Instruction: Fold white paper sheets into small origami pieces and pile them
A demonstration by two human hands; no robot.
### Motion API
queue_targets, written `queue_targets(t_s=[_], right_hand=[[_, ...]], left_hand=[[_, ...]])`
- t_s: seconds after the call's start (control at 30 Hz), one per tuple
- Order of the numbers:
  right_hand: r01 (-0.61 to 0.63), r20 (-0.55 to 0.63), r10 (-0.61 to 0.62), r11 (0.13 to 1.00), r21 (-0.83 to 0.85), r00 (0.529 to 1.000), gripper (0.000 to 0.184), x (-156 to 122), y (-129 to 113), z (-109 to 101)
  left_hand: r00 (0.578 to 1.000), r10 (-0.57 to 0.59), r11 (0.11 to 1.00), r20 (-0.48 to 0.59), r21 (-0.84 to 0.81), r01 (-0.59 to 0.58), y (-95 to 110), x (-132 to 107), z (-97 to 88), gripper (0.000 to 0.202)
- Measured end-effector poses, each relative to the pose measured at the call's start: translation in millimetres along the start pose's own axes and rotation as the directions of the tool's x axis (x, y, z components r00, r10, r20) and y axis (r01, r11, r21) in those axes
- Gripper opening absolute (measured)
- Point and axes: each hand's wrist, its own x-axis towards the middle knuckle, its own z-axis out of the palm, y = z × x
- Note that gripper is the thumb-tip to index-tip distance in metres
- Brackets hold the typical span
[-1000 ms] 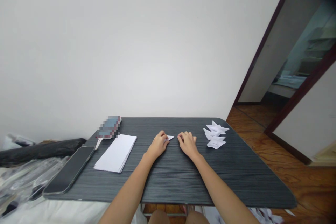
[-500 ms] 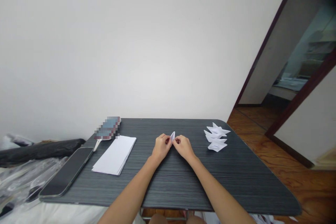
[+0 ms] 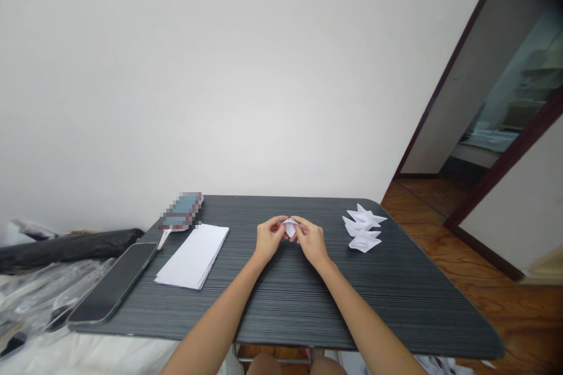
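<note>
Left hand [image 3: 269, 237] and right hand [image 3: 310, 240] are met at bench [image 3: 308, 299] centre, each pinching one side of the small folded paper piece [image 3: 290, 226], which is held just above the surface between the fingertips, apparently so a crease can be worked. Wrists are lowered, forearms converging from 6 o'clock. Finished folded pieces [image 3: 363, 228] lie at 3 o'clock, the paper stack [image 3: 193, 256] and phone [image 3: 114, 290] at 9.

Between my left hand [image 3: 269, 238] and right hand [image 3: 310, 240] I pinch a small folded piece [image 3: 290, 226] of thin matt white paper. The table [image 3: 285, 293] under it looks like dark laminate with a fine streaked grain, low sheen. Left of the piece, the paper stack [image 3: 193, 255] is matt white; the phone [image 3: 115, 290] beyond has glossy black glass. Right, the folded shapes [image 3: 363, 228] are crisp white paper.
</note>
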Motion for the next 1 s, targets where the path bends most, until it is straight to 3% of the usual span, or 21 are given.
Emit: queue_targets(t_s=[0.13,0.27,0.4,0.53,0.7,0.9,1.0], right_hand=[[-0.005,0.066,-0.014,0.956,0.292,0.998,0.026,6.1,-1.6,-3.5],[0.000,0.096,-0.036,0.939,0.344,0.995,0.019,6.7,-6.4,-9.0],[0.030,0.096,-0.059,0.961,0.276,0.994,0.017,4.5,-5.7,-10.7],[0.004,0.111,-0.038,0.956,0.295,0.993,0.018,4.4,-1.5,-9.1],[-0.051,0.110,0.012,0.933,0.357,0.994,0.034,5.4,1.5,-9.4],[-0.053,0.113,0.031,0.978,0.200,0.993,0.019,6.1,5.0,-9.0],[-0.076,0.079,0.063,0.980,0.182,0.995,0.023,7.0,6.6,-8.4]], left_hand=[[0.998,-0.069,0.953,0.015,-0.294,0.070,-0.7,5.9,-5.0,0.022],[0.996,-0.091,0.911,0.019,-0.402,0.091,-3.4,6.7,-7.5,0.018],[0.997,-0.058,0.926,0.057,-0.371,0.075,-3.6,4.5,-5.7,0.019],[0.988,-0.057,0.908,0.144,-0.404,0.111,-5.4,4.0,-0.7,0.036],[0.927,-0.079,0.914,0.367,-0.345,0.214,-11.9,3.5,0.6,0.033],[0.868,-0.043,0.947,0.495,-0.256,0.193,-8.3,-3.2,-1.1,0.031],[0.871,-0.032,0.960,0.490,-0.228,0.163,-5.6,-4.8,-1.2,0.027]])
